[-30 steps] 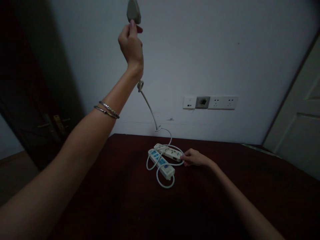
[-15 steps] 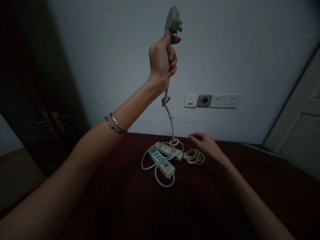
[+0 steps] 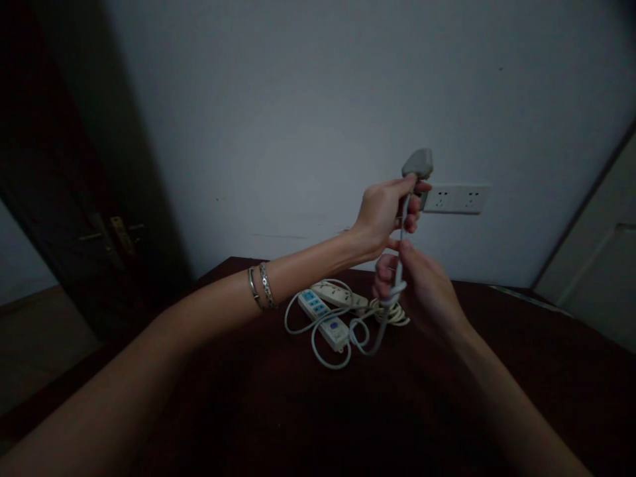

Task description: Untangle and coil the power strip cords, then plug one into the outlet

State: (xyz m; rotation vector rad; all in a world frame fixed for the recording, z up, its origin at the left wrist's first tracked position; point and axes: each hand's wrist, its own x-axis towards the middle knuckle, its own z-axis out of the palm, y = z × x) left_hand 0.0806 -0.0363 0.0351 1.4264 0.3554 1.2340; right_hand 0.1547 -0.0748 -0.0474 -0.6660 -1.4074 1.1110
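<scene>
My left hand [image 3: 385,209] is closed on a white power cord [image 3: 405,215] just below its plug [image 3: 418,163], which sticks up above my fingers. Lower down the same cord, my right hand [image 3: 427,281] pinches it with thumb and fingers. A loose knot [image 3: 396,291] in the cord hangs just under the right fingertips. From there the cord runs down and loops on the dark red tabletop around a power strip with blue sockets [image 3: 322,321]. Behind that strip lies a second, cream power strip [image 3: 340,295], its coiled cord [image 3: 397,315] partly hidden by the knot and right hand.
On the pale wall behind, a row of wall sockets [image 3: 457,199] is partly covered by my left fingers. A dark door with a handle [image 3: 122,235] stands at the left, a white door [image 3: 596,265] at the right. The dark red table [image 3: 278,411] reaches the wall.
My left hand has come down and right with the plug. My right hand, empty before, has risen and taken hold of the cord above the knot. The cord on the table has shifted.
</scene>
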